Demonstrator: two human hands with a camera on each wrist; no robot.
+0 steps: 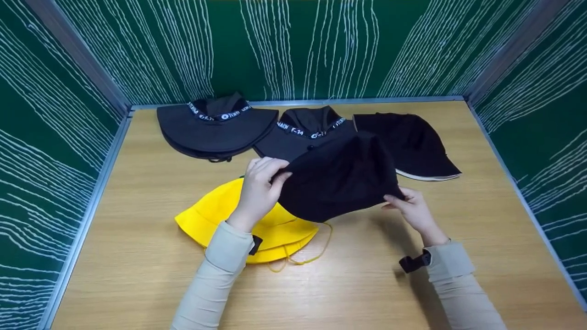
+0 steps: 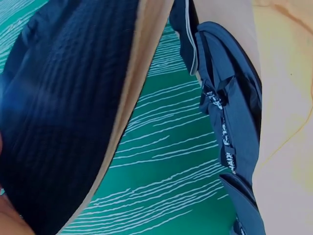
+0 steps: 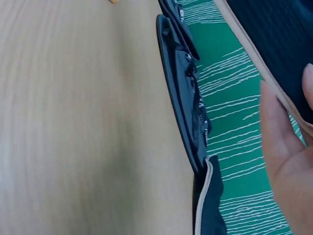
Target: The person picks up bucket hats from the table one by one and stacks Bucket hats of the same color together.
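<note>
Both hands hold a black bucket hat (image 1: 341, 178) above the table, tilted, its brim edge facing down toward me. My left hand (image 1: 262, 185) pinches the brim at its left side, and my right hand (image 1: 412, 211) pinches the right corner between thumb and fingers. In the left wrist view the held hat (image 2: 73, 98) shows stitched brim rows and a beige edge. A pale edge also lines the hat (image 3: 279, 44) in the right wrist view, by the right hand (image 3: 293, 166). Below the left hand lies a yellow bucket hat (image 1: 211, 211) with a cord, partly hidden by the forearm.
Along the back of the wooden table (image 1: 137, 275) lie a dark hat with a lettered band (image 1: 215, 133), a second lettered hat (image 1: 293, 137) partly covered by the held one, and a black hat with a pale edge (image 1: 417, 146). Green white-streaked walls (image 1: 312, 50) enclose the table.
</note>
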